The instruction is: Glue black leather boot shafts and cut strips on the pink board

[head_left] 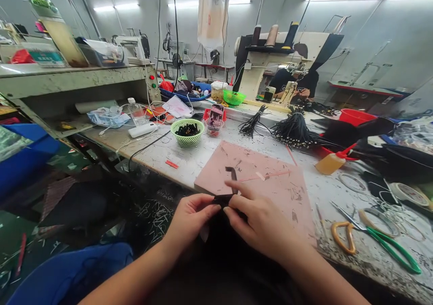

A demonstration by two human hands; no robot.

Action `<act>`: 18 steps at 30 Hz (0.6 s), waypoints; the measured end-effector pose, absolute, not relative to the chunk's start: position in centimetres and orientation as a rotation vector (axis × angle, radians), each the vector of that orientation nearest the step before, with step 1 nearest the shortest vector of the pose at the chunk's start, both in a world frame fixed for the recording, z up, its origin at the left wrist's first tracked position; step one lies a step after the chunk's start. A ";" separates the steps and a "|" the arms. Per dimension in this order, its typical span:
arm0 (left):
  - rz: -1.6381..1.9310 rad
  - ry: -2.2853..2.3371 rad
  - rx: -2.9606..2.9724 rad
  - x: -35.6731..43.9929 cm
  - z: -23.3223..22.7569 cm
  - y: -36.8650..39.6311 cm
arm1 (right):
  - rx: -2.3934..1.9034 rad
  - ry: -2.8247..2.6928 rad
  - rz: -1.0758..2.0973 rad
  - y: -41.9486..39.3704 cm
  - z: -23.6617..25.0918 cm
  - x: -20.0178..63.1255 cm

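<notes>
Close to the near edge of a pink board (pixel 264 169), my left hand (pixel 194 212) pinches one end of a small black strip (pixel 221 200). My right hand (pixel 252 212) grips the strip's other side between thumb and fingers, its index finger stretched out. Just beyond the fingers, a bent dark strip (pixel 233 175) reaches over the board; whether it joins the held piece is hidden. Dark material below the hands blends with the clothing, so its shape cannot be made out.
Right of the board lie scissors (pixel 375 237) and a glue bottle (pixel 329 163). Bundled black cords (pixel 293 129) lie behind it. A green basket (pixel 187 139) of black pieces and a propped phone (pixel 216 114) stand left. Another person (pixel 301 86) sits behind a sewing machine (pixel 257 72).
</notes>
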State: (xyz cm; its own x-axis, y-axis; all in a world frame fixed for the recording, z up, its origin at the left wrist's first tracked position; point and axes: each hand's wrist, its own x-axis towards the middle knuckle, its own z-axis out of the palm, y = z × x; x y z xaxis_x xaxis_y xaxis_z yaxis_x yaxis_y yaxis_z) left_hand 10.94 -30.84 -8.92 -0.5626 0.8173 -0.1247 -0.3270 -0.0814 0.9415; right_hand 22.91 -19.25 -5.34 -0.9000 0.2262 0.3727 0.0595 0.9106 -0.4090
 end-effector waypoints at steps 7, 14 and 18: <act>1.778 1.241 0.599 10.8 -9.3 -30.5 | -0.131 -2.359 0.563 -19.7 -6.9 22.0; 1.759 1.375 0.582 10.6 -9.4 -30.7 | -0.090 -2.390 0.841 -19.4 -6.4 21.7; 1.757 1.413 0.570 10.5 -9.3 -30.6 | -0.100 -2.406 0.815 -19.4 -6.5 21.7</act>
State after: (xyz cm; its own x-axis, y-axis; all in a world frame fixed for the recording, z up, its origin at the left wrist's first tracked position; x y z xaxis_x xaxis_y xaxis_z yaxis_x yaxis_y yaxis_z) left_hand 10.51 -30.60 -9.30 -0.5840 0.8012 -0.1306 -0.2993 -0.0631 0.9521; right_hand 21.74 -19.44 -6.48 -0.8230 0.2487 0.5107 -0.1129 0.8095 -0.5761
